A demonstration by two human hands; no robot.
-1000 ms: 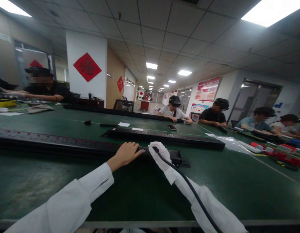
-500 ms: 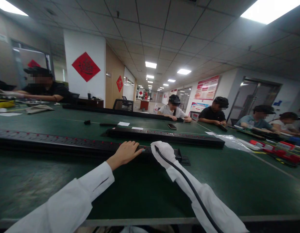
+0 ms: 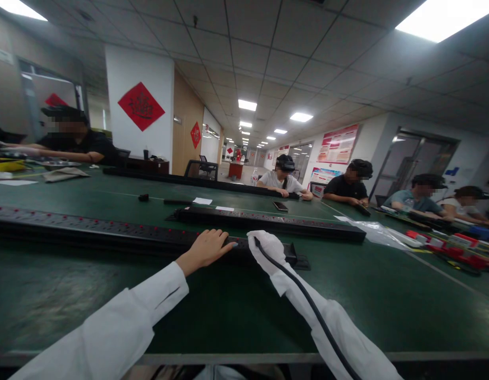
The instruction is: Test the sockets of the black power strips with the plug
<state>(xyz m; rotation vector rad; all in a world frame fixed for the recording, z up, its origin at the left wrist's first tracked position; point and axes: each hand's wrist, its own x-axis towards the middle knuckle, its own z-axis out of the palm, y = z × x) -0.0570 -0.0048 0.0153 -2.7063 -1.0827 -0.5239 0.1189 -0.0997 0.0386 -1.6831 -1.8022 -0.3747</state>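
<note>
A long black power strip [image 3: 110, 234] with small red switches lies across the green table [image 3: 236, 311] in front of me. My bare left hand [image 3: 207, 248] rests flat on its top near the right end, fingers stretched out. My right hand [image 3: 266, 247], in a white glove, is curled over the strip's right end. A black cable [image 3: 308, 306] runs from that hand back along my white sleeve. What the gloved fingers grip is hidden.
A second long black strip [image 3: 268, 222] lies just behind, with a phone [image 3: 280, 206] and paper slips beyond it. Clear plastic bags [image 3: 377, 232] and red parts [image 3: 454, 248] are at the right. Several people sit working along the far and left sides.
Both hands stay where they were on the strip. Only the camera has shifted slightly.
</note>
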